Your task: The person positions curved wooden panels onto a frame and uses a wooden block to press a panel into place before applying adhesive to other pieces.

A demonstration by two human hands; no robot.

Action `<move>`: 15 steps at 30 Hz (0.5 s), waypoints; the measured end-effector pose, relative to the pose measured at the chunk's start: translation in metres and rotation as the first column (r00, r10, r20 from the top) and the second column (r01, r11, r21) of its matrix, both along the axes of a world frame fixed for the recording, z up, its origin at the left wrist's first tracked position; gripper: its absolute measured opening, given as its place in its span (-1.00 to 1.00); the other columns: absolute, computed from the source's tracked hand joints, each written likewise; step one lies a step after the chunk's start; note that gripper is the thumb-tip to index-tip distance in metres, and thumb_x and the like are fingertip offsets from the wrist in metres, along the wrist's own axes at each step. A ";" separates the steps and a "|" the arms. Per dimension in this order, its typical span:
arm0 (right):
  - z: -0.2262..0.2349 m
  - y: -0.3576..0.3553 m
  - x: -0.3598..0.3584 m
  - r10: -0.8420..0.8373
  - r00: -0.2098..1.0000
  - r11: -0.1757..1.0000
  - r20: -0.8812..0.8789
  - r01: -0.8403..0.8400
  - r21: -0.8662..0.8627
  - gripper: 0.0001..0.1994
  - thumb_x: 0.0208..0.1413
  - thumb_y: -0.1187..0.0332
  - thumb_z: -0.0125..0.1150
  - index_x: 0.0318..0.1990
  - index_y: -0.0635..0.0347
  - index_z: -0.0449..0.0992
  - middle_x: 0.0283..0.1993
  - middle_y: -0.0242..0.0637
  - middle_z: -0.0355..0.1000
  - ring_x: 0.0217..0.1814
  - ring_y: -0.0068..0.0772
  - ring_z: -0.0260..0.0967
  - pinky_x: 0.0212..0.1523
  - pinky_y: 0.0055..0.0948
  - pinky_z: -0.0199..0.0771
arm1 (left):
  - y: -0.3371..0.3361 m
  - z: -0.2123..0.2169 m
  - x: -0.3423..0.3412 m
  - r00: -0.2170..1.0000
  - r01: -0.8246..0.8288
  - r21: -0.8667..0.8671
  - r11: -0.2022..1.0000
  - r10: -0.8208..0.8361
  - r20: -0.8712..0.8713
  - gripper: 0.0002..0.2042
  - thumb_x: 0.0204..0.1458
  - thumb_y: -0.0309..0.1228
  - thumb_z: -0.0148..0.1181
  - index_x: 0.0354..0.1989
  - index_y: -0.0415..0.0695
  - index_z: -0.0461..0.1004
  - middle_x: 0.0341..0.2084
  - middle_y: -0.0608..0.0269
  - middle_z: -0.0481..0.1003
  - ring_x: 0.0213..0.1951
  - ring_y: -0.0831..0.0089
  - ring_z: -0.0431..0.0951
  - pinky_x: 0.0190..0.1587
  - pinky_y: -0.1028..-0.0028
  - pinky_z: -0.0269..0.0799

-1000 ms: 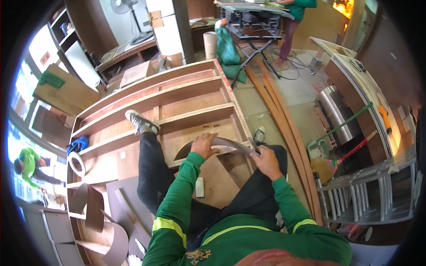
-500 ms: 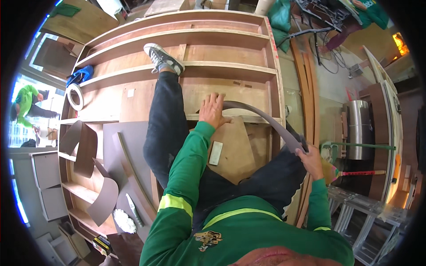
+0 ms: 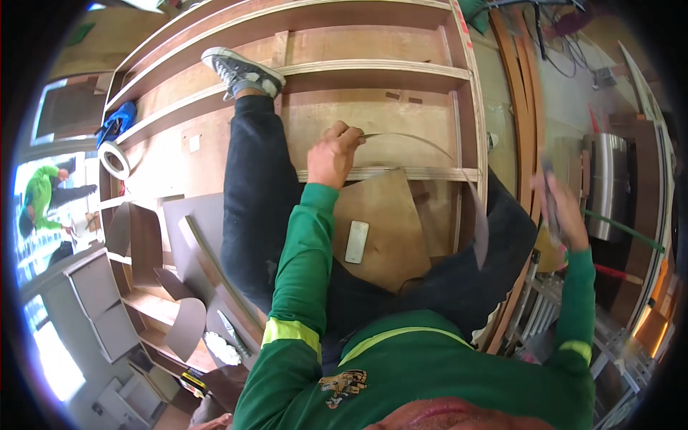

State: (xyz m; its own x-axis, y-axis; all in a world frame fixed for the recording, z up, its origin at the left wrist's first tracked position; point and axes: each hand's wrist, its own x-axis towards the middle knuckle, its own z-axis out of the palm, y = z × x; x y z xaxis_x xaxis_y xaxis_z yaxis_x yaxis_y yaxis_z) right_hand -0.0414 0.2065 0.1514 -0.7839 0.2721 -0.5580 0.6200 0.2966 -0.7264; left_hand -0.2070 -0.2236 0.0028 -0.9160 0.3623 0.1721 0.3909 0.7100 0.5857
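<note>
One curved strip, end in left fingers

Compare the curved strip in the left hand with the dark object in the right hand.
The curved strip is long and bowed, while the dark object is shorter and looks nearly straight. The strip runs from the left hand across the wooden frame; the object, in the right hand, is off to the frame's right. Each is held in one hand; motion blur hides the object's exact kind.
</note>
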 end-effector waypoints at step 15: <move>-0.327 -0.201 -0.280 0.838 0.543 0.395 -0.053 -0.537 0.745 -0.65 0.11 0.25 0.20 -0.03 0.28 0.52 0.15 0.11 0.39 0.25 0.13 0.33 0.23 -0.02 0.35 | -0.012 0.040 -0.004 0.993 0.087 -0.105 0.991 -0.077 0.090 -0.88 0.13 -0.39 0.26 -0.18 0.02 0.64 -0.34 0.25 0.52 -0.27 0.16 0.58 -0.26 0.23 0.49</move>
